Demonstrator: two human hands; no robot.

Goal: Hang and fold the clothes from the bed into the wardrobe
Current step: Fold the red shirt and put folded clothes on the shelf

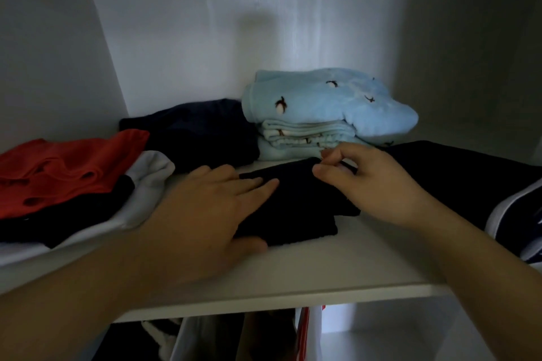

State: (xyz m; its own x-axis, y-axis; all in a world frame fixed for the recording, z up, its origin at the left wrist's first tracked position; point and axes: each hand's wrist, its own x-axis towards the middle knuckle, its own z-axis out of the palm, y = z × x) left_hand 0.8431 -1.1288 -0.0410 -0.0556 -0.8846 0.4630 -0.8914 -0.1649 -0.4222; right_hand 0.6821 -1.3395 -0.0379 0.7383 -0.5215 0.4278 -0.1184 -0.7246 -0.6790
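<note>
Item: folded dark garment (302, 199), flat on the white wardrobe shelf (337, 267), centre of frame. Its long axis appears to run from the shelf's front edge toward the back, with the far end slanted slightly left; its left part is covered.
Left hand (217, 202): fingers straight, pressing flat on it, no grip.
Right hand (366, 182): grip closed, thumb and forefinger pinching the garment's far edge.
Behind: light blue fleece stack (322, 108).
Left of frame: red garment (67, 167).
</note>
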